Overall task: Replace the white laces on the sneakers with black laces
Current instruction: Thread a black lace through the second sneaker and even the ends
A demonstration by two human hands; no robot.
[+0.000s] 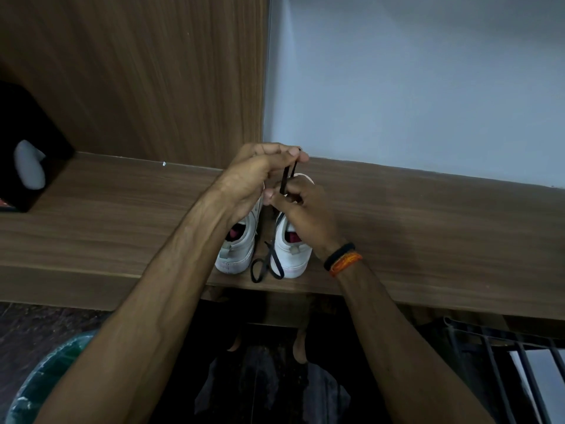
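Two white sneakers stand side by side on a wooden shelf point(428, 228), heels toward me: the left sneaker point(237, 252) and the right sneaker point(292, 258). My left hand point(260, 175) pinches the upper end of a black lace point(286, 179) above the shoes. My right hand point(302, 212) grips the same lace lower down, over the right sneaker. A loose loop of black lace point(266, 264) lies between the two heels. Both hands hide the fronts of the shoes.
A black box point(33, 166) with a grey oval on it sits at the far left of the shelf. Behind are a wooden panel point(137, 71) and a pale wall point(412, 87). A green round object point(46, 384) lies lower left; metal bars point(519, 362) lower right.
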